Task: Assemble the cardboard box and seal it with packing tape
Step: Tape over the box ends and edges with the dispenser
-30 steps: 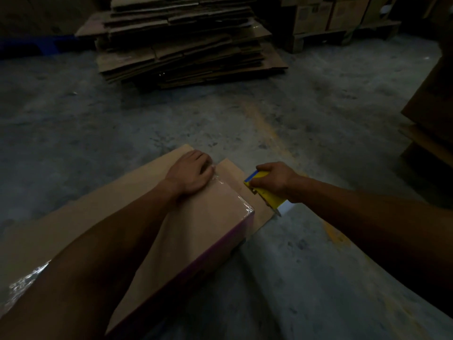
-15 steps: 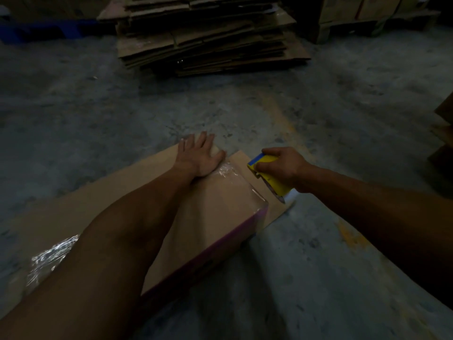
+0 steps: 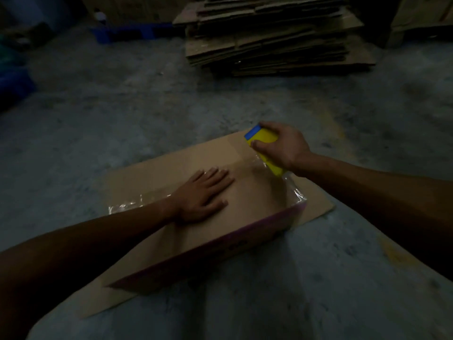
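Observation:
A brown cardboard box (image 3: 250, 200) with a purple printed side lies on a flat cardboard sheet (image 3: 152, 173) on the floor. Clear packing tape (image 3: 297, 195) shines at the box's right end and again at its left end. My left hand (image 3: 204, 192) lies flat, fingers spread, on the top of the box. My right hand (image 3: 282, 144) grips a yellow and blue tape dispenser (image 3: 264, 146) at the box's far right end, its lower end touching the taped corner.
A tall stack of flattened cardboard (image 3: 272, 33) sits on the concrete floor (image 3: 122, 114) behind. A blue object (image 3: 127, 33) lies at the back left, and more cardboard (image 3: 421, 13) stands at the far right. The scene is dim.
My left hand slid from the far edge of the box back to the middle of its top. My right hand lifted the dispenser from beside the box onto its far right end. The view swung left.

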